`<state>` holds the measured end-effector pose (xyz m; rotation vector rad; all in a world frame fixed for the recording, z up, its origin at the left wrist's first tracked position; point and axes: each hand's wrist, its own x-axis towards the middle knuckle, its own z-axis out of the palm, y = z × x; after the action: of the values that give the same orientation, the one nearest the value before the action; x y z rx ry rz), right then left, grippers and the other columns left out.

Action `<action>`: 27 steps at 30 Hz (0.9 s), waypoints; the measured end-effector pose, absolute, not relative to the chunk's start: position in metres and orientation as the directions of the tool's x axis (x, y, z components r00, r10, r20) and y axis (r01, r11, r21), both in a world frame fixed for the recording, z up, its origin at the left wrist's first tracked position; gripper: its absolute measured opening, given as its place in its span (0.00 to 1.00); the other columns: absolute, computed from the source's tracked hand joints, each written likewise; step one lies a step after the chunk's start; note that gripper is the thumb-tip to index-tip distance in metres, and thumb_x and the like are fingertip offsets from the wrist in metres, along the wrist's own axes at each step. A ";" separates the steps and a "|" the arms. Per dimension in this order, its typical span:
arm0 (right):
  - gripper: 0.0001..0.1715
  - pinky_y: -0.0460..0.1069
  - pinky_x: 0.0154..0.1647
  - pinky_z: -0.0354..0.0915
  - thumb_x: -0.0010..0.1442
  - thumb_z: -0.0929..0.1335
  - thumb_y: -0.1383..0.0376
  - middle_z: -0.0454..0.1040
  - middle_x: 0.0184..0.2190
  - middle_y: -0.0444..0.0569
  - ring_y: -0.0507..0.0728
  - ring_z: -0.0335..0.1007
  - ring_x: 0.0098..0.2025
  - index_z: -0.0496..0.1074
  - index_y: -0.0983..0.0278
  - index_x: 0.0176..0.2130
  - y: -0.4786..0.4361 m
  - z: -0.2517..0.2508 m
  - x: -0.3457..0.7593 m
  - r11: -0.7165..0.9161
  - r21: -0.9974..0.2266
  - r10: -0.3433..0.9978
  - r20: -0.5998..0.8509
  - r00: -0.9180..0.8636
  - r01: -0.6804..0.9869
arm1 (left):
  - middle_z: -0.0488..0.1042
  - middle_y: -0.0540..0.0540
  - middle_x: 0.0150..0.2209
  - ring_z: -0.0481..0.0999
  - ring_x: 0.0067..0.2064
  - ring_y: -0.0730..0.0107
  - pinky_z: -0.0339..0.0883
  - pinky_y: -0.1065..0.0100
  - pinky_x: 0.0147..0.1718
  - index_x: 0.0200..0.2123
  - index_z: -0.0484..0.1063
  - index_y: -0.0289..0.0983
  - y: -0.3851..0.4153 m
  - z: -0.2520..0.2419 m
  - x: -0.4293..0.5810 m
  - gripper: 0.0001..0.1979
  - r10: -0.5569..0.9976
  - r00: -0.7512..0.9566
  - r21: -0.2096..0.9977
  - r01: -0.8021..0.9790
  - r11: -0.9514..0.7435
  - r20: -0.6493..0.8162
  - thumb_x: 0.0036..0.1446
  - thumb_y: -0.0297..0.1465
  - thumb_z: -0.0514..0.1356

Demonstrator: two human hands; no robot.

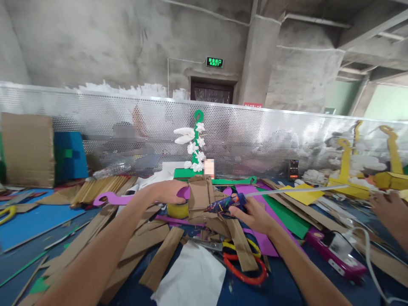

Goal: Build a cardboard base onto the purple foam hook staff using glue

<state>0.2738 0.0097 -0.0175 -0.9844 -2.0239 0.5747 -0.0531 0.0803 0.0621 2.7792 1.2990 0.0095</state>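
Note:
My left hand is closed on a purple foam-like strip with a hooked end, just above a roll of yellow tape. Purple also shows at its fingertips, next to an upright brown cardboard piece; whether the two are joined I cannot tell. In my right hand is a dark blue glue gun, its nozzle pointing left at the cardboard's lower edge. A long translucent glue stick juts from its back. Below lie red-handled scissors, a yellow-handled pair and a white sheet.
A green hooked stand with white flowers rises behind, against a perforated metal panel. Cardboard strips litter the table. At right are a magenta power strip with a white cable, yellow stands and another person's hand.

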 end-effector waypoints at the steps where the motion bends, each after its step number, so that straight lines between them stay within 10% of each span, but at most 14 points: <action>1: 0.26 0.48 0.31 0.67 0.66 0.65 0.46 0.72 0.27 0.47 0.56 0.68 0.30 0.74 0.64 0.34 0.009 -0.015 0.273 0.589 -0.690 0.805 0.454 -0.381 0.421 | 0.80 0.40 0.51 0.79 0.49 0.51 0.68 0.62 0.47 0.49 0.73 0.39 0.081 0.062 -0.053 0.20 0.764 0.645 0.073 0.763 -0.642 -0.026 0.55 0.40 0.61; 16: 0.24 0.49 0.33 0.68 0.66 0.67 0.47 0.74 0.29 0.47 0.56 0.70 0.32 0.74 0.64 0.33 0.010 -0.007 0.291 0.585 -0.722 0.804 0.457 -0.380 0.370 | 0.76 0.36 0.56 0.76 0.54 0.49 0.67 0.62 0.49 0.55 0.72 0.37 0.095 0.061 -0.068 0.27 0.797 0.603 0.005 0.797 -0.604 0.016 0.57 0.46 0.60; 27: 0.23 0.45 0.19 0.51 0.51 0.78 0.53 0.63 0.17 0.37 0.47 0.53 0.16 0.66 0.63 0.33 0.005 -0.005 0.306 0.341 -0.935 0.866 0.272 -0.420 0.098 | 0.79 0.39 0.53 0.79 0.50 0.51 0.68 0.63 0.47 0.56 0.73 0.39 0.090 0.066 -0.069 0.27 0.807 0.590 0.010 0.807 -0.590 0.003 0.55 0.45 0.60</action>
<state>0.3061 0.0054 -0.0053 -0.8579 -1.7705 1.1575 -0.0694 0.0904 0.0658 2.7951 1.4185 0.0116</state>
